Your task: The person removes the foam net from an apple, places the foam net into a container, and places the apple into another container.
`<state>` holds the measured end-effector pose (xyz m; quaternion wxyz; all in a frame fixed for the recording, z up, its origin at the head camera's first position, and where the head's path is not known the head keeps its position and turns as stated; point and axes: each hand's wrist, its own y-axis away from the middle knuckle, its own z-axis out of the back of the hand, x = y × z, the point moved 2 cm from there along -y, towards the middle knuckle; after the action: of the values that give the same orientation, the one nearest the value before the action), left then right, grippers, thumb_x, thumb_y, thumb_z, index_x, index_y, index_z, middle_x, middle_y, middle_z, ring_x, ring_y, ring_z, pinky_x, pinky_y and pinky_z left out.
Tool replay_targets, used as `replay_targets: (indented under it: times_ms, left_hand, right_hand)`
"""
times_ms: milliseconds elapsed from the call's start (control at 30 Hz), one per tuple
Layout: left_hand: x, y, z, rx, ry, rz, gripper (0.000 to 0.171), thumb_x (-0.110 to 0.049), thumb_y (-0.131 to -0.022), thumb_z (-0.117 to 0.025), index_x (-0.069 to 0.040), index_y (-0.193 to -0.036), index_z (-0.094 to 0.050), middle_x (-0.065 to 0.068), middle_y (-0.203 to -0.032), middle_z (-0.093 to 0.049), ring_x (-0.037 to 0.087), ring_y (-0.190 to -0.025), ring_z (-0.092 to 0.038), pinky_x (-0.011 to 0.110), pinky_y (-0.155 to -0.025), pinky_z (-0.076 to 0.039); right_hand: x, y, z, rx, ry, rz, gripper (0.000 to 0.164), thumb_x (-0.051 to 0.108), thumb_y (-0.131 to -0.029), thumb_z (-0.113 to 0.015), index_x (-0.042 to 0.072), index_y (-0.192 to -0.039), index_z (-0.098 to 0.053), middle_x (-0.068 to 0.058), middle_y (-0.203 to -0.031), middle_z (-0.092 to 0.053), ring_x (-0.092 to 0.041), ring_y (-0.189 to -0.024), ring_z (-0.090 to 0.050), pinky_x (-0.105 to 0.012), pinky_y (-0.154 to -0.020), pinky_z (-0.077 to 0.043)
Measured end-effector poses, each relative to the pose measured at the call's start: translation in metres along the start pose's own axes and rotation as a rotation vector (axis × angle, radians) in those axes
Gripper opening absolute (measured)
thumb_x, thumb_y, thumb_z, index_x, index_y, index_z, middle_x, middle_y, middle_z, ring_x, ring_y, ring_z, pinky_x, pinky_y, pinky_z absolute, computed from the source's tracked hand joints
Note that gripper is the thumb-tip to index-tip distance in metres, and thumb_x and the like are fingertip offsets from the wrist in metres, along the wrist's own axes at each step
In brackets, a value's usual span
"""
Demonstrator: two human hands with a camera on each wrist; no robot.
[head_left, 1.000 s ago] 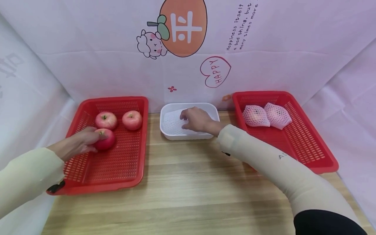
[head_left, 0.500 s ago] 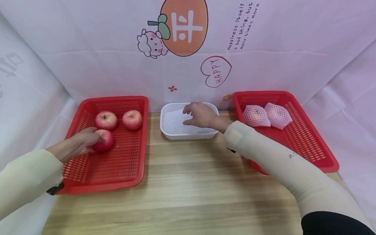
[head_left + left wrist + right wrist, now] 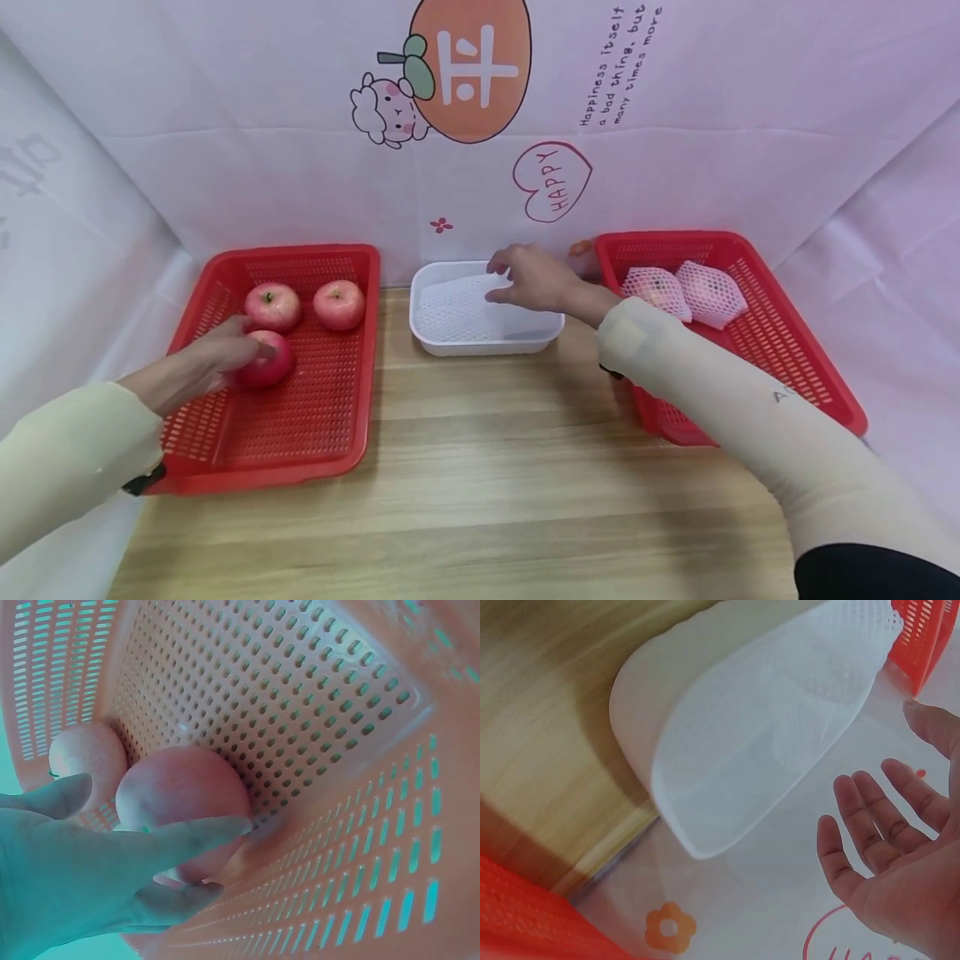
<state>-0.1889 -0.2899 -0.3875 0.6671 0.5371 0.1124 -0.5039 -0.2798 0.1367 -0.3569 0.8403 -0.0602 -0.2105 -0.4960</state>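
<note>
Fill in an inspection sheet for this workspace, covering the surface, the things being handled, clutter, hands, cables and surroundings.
Surface: wood-grain table.
Job's things: left red basket with a front apple and two other apples; white tray with white mesh material inside; right red basket with two net-wrapped fruits.
Clutter: nothing seen.
Hands: left hand on the front apple, firmness of grip unclear; right hand near the white tray, apart from it, fingers relaxed, holding nothing.
Cables: nothing seen.
Surroundings: pale cloth behind and at both sides, with printed cartoon, heart and lettering.
</note>
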Motion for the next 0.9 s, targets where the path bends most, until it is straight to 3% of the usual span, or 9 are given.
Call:
replay_targets:
  times_ms: [100, 200, 300, 400, 600, 733, 833, 900]
  left_hand:
    - [-0.004, 0.004, -0.001, -0.012, -0.015, 0.015, 0.081, -0.001, -0.105, -0.049, 0.015, -0.16, 0.007, 0.039, -0.158, -0.018, 0.046, -0.136, -0.035, 0.057, -0.11, -0.048]
    - [-0.006, 0.008, -0.002, -0.028, -0.057, 0.031, 0.088, -0.005, -0.105, -0.052, 0.015, -0.159, 0.014, 0.044, -0.162, -0.002, 0.054, -0.144, -0.021, 0.07, -0.119, -0.032]
    - [-0.008, 0.01, -0.003, -0.037, -0.097, 0.039, 0.093, -0.01, -0.105, -0.054, 0.016, -0.157, 0.019, 0.045, -0.163, 0.008, 0.058, -0.149, -0.009, 0.074, -0.123, -0.017]
    - [-0.011, 0.011, -0.003, -0.038, -0.108, 0.046, 0.098, -0.013, -0.105, -0.056, 0.016, -0.155, 0.023, 0.044, -0.163, 0.014, 0.058, -0.15, -0.003, 0.074, -0.124, -0.01]
    - [-0.017, 0.012, -0.005, -0.053, -0.14, 0.057, 0.105, -0.019, -0.104, -0.06, 0.014, -0.156, 0.025, 0.042, -0.163, 0.02, 0.061, -0.152, 0.005, 0.075, -0.123, -0.006]
    - [-0.02, 0.013, -0.006, -0.082, -0.188, 0.021, 0.107, -0.022, -0.103, -0.063, 0.013, -0.157, 0.022, 0.042, -0.163, 0.021, 0.062, -0.151, 0.014, 0.079, -0.121, -0.004]
    - [-0.022, 0.015, -0.007, -0.118, -0.257, -0.023, 0.108, -0.024, -0.101, -0.065, 0.015, -0.157, 0.019, 0.045, -0.163, 0.017, 0.063, -0.151, 0.012, 0.08, -0.12, -0.007]
    - [-0.024, 0.016, -0.007, -0.147, -0.317, -0.042, 0.108, -0.026, -0.101, -0.066, 0.017, -0.157, 0.016, 0.048, -0.162, 0.011, 0.064, -0.15, 0.005, 0.08, -0.119, -0.013]
  right_hand:
    - [-0.004, 0.003, 0.005, -0.015, -0.001, -0.016, 0.054, 0.028, -0.088, -0.086, 0.011, -0.136, -0.069, -0.012, -0.131, -0.071, -0.029, -0.112, -0.069, -0.039, -0.088, -0.064]
    - [-0.01, 0.007, 0.01, -0.026, 0.0, -0.03, 0.056, 0.028, -0.086, -0.088, 0.011, -0.136, -0.069, -0.012, -0.131, -0.071, -0.028, -0.111, -0.07, -0.039, -0.085, -0.065]
    - [-0.015, 0.012, 0.015, -0.036, 0.007, -0.042, 0.058, 0.028, -0.085, -0.089, 0.011, -0.137, -0.069, -0.012, -0.131, -0.071, -0.029, -0.111, -0.07, -0.04, -0.084, -0.065]
    - [-0.019, 0.017, 0.021, -0.043, 0.008, -0.052, 0.059, 0.028, -0.085, -0.089, 0.01, -0.137, -0.069, -0.013, -0.131, -0.071, -0.031, -0.113, -0.07, -0.042, -0.085, -0.065]
    - [-0.028, 0.026, 0.036, -0.054, 0.02, -0.064, 0.056, 0.027, -0.087, -0.088, 0.008, -0.136, -0.07, -0.014, -0.128, -0.072, -0.032, -0.112, -0.069, -0.046, -0.09, -0.063]
    - [-0.035, 0.033, 0.048, -0.056, 0.018, -0.089, 0.055, 0.027, -0.087, -0.087, 0.007, -0.136, -0.069, -0.015, -0.129, -0.071, -0.031, -0.111, -0.068, -0.046, -0.089, -0.063]
    - [-0.042, 0.039, 0.056, -0.064, 0.028, -0.101, 0.053, 0.026, -0.089, -0.085, 0.006, -0.136, -0.069, -0.017, -0.128, -0.071, -0.032, -0.111, -0.067, -0.047, -0.09, -0.063]
    - [-0.047, 0.041, 0.061, -0.079, 0.042, -0.092, 0.051, 0.025, -0.09, -0.084, 0.004, -0.134, -0.07, -0.019, -0.126, -0.072, -0.034, -0.11, -0.068, -0.049, -0.092, -0.062]
